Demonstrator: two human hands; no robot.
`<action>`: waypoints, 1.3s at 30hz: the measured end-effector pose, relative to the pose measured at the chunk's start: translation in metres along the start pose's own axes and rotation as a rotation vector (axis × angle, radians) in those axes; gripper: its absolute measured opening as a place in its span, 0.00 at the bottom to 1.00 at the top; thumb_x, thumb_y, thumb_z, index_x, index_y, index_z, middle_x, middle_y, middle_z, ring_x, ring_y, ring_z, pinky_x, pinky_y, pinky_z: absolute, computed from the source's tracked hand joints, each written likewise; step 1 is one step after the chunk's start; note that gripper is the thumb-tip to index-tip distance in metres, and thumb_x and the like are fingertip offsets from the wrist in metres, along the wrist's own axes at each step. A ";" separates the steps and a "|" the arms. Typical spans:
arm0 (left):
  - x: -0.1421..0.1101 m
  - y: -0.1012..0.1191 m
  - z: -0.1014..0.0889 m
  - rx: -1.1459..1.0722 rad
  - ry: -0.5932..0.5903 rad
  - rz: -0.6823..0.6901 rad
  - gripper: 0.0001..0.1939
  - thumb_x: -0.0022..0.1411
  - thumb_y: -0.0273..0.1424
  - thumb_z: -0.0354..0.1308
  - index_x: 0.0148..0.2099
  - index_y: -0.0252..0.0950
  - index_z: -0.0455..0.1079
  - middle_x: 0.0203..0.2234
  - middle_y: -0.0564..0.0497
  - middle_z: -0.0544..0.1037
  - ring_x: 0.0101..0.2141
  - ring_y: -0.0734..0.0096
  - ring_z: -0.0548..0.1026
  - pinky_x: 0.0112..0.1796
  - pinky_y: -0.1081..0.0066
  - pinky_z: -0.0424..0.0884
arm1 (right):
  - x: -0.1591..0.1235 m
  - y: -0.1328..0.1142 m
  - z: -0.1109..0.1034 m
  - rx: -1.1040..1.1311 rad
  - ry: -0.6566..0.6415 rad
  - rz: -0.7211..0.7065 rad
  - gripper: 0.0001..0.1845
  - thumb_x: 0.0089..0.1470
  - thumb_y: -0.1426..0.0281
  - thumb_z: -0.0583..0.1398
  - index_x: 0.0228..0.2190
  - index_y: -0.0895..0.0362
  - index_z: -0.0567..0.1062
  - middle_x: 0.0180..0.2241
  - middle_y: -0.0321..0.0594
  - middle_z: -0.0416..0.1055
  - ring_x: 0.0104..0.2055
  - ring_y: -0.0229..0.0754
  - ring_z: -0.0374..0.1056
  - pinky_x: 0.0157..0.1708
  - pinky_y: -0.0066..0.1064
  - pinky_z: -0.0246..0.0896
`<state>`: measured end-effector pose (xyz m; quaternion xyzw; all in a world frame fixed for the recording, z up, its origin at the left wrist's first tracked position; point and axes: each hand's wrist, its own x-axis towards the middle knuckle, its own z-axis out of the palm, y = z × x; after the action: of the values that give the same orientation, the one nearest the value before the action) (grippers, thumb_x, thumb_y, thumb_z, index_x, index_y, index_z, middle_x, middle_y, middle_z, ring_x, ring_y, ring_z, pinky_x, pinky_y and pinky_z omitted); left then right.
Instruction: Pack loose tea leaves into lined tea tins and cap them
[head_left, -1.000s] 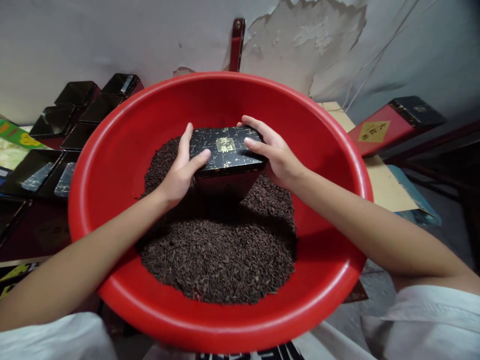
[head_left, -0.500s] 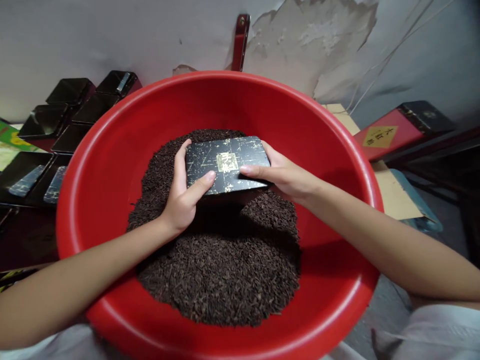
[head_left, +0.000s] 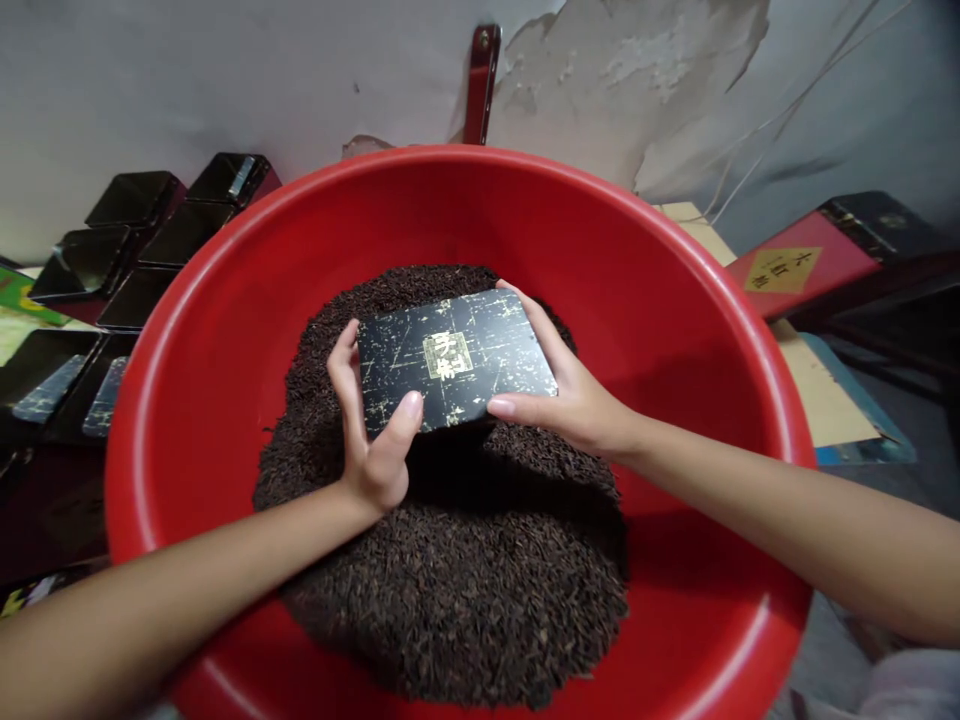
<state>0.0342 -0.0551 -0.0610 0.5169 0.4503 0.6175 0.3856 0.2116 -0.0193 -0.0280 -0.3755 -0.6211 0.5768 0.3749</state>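
A black tin with gold flecks and a gold label sits lid-up over a heap of dark loose tea leaves in a big red basin. My left hand grips the tin's left side, thumb on the lid's near edge. My right hand holds the right side, fingers under it and thumb along the near edge. The tin's lower part is hidden behind the lid and my hands.
Several black tins stand in rows at the left, against a white wall. A red box with a yellow label lies at the right, beside cardboard. A red post rises behind the basin.
The tin has come nearer to me and lower over the leaves, its lid now facing up at me. Both hands moved with it and shifted their grip to its sides.
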 end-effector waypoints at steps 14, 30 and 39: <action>-0.012 0.001 0.003 -0.119 -0.002 -0.163 0.30 0.58 0.39 0.58 0.60 0.46 0.54 0.56 0.51 0.66 0.56 0.59 0.65 0.59 0.58 0.58 | -0.005 0.004 0.002 0.028 0.068 -0.025 0.53 0.39 0.54 0.67 0.60 0.47 0.48 0.63 0.40 0.49 0.64 0.50 0.50 0.63 0.45 0.46; 0.026 0.035 -0.007 -0.271 -0.134 -0.665 0.20 0.56 0.51 0.56 0.38 0.40 0.69 0.30 0.49 0.79 0.38 0.54 0.78 0.37 0.57 0.78 | -0.003 -0.016 0.011 0.261 0.144 0.184 0.16 0.49 0.54 0.62 0.35 0.51 0.69 0.31 0.32 0.67 0.29 0.34 0.64 0.28 0.27 0.63; 0.022 0.039 -0.004 -0.191 -0.068 -0.612 0.21 0.51 0.49 0.62 0.36 0.37 0.72 0.28 0.50 0.78 0.33 0.61 0.78 0.31 0.66 0.75 | -0.003 -0.017 0.010 0.277 0.142 0.238 0.12 0.49 0.58 0.62 0.34 0.52 0.72 0.30 0.34 0.70 0.29 0.35 0.67 0.31 0.30 0.66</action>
<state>0.0265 -0.0466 -0.0177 0.3393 0.5116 0.4950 0.6149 0.2035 -0.0270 -0.0114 -0.4308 -0.4593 0.6690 0.3949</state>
